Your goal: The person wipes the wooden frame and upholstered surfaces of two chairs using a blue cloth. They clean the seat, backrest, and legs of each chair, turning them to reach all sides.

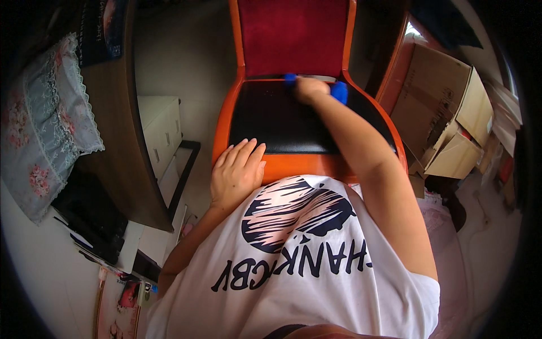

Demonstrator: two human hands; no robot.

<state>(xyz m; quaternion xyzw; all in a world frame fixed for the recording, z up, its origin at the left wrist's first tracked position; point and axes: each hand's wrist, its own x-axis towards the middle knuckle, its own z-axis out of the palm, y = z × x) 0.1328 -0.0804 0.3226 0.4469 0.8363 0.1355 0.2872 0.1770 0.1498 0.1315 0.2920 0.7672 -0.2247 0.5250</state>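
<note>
Before me stands a chair with an orange-brown wooden frame (224, 110), a black padded seat (275, 120) and a dark red backrest (294, 36). My right hand (312, 90), blurred, grips a blue cloth (339, 92) at the rear of the seat, close to the bottom of the backrest. Blue fabric shows on both sides of the fist. My left hand (239, 169) rests flat on the seat's front left corner, fingertips reaching the black padding. It holds nothing, and its fingers are slightly apart.
Right of the chair are worn cardboard boxes (436, 97). To the left stand a dark wooden panel (127, 127), a white drawer cabinet (159, 127) and a floral lace-edged cloth (55, 123) over something. Pink fabric (442, 229) lies at my right side.
</note>
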